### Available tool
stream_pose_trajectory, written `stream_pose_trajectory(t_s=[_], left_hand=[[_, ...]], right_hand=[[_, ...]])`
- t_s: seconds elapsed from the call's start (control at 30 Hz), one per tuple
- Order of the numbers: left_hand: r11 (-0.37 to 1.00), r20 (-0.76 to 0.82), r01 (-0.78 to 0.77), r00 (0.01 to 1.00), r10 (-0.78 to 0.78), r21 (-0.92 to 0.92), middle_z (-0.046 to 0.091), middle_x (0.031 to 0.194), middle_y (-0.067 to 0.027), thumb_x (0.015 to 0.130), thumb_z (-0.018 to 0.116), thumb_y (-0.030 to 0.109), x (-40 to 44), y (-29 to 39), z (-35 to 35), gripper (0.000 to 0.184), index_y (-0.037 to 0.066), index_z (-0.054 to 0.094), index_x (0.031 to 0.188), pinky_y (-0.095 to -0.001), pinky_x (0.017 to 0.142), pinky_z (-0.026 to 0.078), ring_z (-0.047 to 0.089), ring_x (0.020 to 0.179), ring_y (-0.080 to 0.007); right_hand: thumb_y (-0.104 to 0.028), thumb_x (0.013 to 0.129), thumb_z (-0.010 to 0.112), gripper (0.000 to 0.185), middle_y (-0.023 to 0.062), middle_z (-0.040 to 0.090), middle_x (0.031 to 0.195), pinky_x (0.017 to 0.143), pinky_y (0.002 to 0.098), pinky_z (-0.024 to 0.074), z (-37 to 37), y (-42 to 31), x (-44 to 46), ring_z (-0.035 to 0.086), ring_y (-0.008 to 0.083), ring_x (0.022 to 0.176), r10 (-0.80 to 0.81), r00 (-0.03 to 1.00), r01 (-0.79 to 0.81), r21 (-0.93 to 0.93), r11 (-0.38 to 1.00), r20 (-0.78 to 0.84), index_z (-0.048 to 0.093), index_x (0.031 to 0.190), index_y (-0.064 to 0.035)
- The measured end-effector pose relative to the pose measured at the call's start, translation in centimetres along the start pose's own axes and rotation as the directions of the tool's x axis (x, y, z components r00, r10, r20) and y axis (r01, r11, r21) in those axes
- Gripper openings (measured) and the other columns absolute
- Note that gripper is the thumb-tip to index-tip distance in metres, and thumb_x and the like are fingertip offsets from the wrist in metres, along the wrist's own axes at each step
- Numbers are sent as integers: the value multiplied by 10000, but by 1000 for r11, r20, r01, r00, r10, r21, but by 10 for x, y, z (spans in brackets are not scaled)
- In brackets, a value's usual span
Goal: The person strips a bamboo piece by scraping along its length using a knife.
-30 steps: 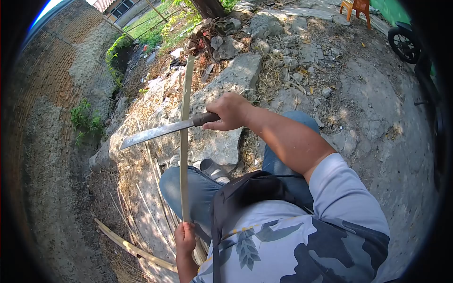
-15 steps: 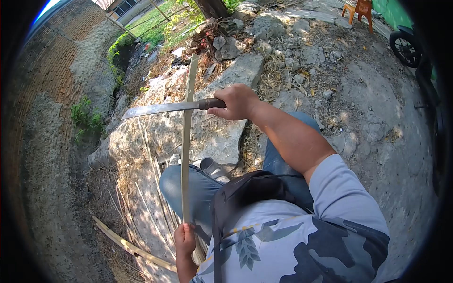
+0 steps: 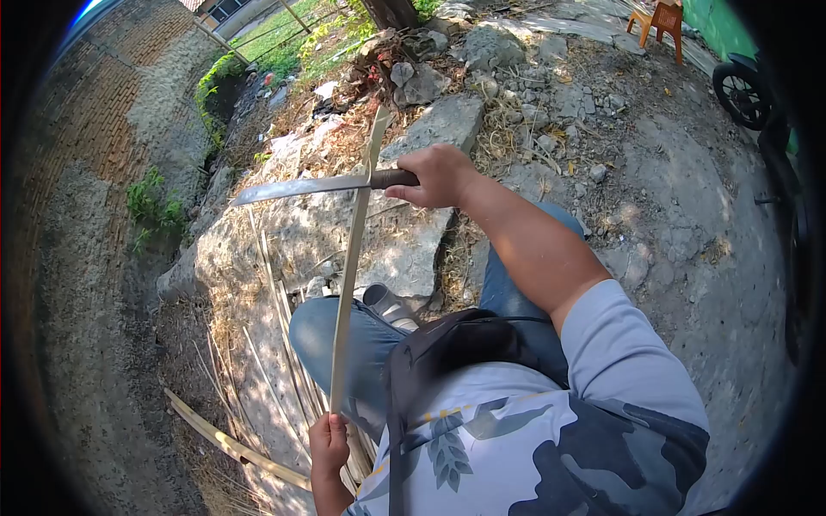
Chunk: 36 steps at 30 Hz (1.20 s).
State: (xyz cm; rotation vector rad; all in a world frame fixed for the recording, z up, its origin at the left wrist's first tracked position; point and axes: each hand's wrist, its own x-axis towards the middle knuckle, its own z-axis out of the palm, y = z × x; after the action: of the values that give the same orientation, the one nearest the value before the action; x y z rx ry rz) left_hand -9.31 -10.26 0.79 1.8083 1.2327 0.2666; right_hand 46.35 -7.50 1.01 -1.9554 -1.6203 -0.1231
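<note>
My right hand (image 3: 439, 176) is closed round the dark handle of a machete (image 3: 301, 187), whose long blade points left. The blade crosses a long, pale bamboo strip (image 3: 348, 292) near its upper part and touches it close to the handle. Down by my left thigh, my left hand (image 3: 329, 443) grips the strip's lower end. From there the strip rises past my knee, leaning a little to the right at the top. Whether the blade has cut into the strip I cannot tell.
Several thin strips (image 3: 280, 301) lie on the ground left of my knee, with a thicker bamboo piece (image 3: 232, 445) beside them. A concrete slab (image 3: 413, 249) lies ahead. A brick wall (image 3: 103, 129) runs along the left; an orange chair (image 3: 658, 26) and a motorbike wheel (image 3: 740, 93) are at far right.
The top of the bamboo strip has swung to the right. My right hand and the machete have moved slightly right and up; my left hand has shifted slightly down and left.
</note>
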Motion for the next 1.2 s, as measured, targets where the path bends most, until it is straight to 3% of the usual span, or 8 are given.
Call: stream_pose_trajectory(t_s=[0.13, 0.37, 0.47, 0.67, 0.8, 0.97, 1.13, 1.2], left_hand=[[999, -8, -15, 1000, 15, 50, 534, 657, 22, 1134, 513, 381, -5, 7, 2, 483, -8, 668, 895, -274, 557, 395, 488, 606, -66], [984, 9, 44, 999, -43, -174, 491, 653, 53, 1137, 500, 417, 17, 20, 18, 462, 27, 641, 933, -246, 516, 340, 435, 564, -45], [989, -8, 14, 1000, -15, -144, 490, 650, 52, 1138, 501, 402, 17, 18, 13, 454, 17, 639, 942, -249, 507, 336, 426, 554, -44], [993, -15, 21, 1000, -23, -119, 481, 647, 48, 1144, 493, 372, -1, 13, 4, 438, 8, 638, 949, -245, 506, 324, 422, 558, -41], [964, 3, 41, 999, -42, -261, 484, 657, 44, 1145, 485, 398, 13, -1, 11, 444, 19, 630, 962, -240, 503, 321, 421, 558, -43], [910, 3, 66, 997, -71, -410, 440, 647, 63, 1139, 469, 474, 30, 25, 25, 468, 58, 593, 966, -240, 488, 310, 388, 540, -38], [961, -7, 17, 1000, -19, -276, 426, 634, 72, 1130, 478, 493, 31, 15, 13, 450, 79, 597, 1000, -238, 469, 306, 372, 507, -39], [969, 2, 27, 1000, -27, -245, 427, 628, 70, 1134, 472, 483, 24, 8, 12, 448, 74, 596, 999, -236, 465, 305, 376, 504, -38]], right_hand=[[-681, 932, 640, 553, 130, 742, 801, 731, 491, 586, -1, 9, 0, 754, 350, 796, 101, 991, -96, 57, 994, -89, 710, 866, -136], [-625, 928, 688, 519, 69, 650, 681, 784, 421, 541, 8, -39, -14, 667, 324, 662, -404, 913, 406, 24, 914, -59, 634, 798, -126], [-635, 921, 692, 524, 86, 664, 700, 744, 434, 549, 1, -32, -9, 688, 334, 683, -427, 899, 433, 50, 900, -95, 642, 808, -125], [-687, 941, 631, 570, 93, 740, 821, 747, 468, 584, -2, 17, 2, 753, 330, 813, 139, 986, -135, 52, 990, -95, 687, 876, -123], [-646, 937, 670, 552, 108, 680, 718, 665, 480, 567, -6, -1, -5, 716, 343, 699, -22, 980, 33, 49, 998, -199, 655, 829, -104], [-623, 921, 698, 512, 54, 659, 684, 730, 426, 539, 5, -38, -12, 697, 312, 680, -418, 880, 434, 26, 900, -226, 625, 809, -128], [-615, 907, 712, 505, 53, 654, 678, 702, 431, 530, 0, -27, -6, 692, 317, 674, -425, 890, 435, 28, 900, -165, 601, 776, -140], [-618, 907, 711, 505, 73, 666, 692, 673, 457, 538, 1, -10, -3, 703, 337, 688, -267, 952, 280, 77, 957, -147, 617, 789, -136]])
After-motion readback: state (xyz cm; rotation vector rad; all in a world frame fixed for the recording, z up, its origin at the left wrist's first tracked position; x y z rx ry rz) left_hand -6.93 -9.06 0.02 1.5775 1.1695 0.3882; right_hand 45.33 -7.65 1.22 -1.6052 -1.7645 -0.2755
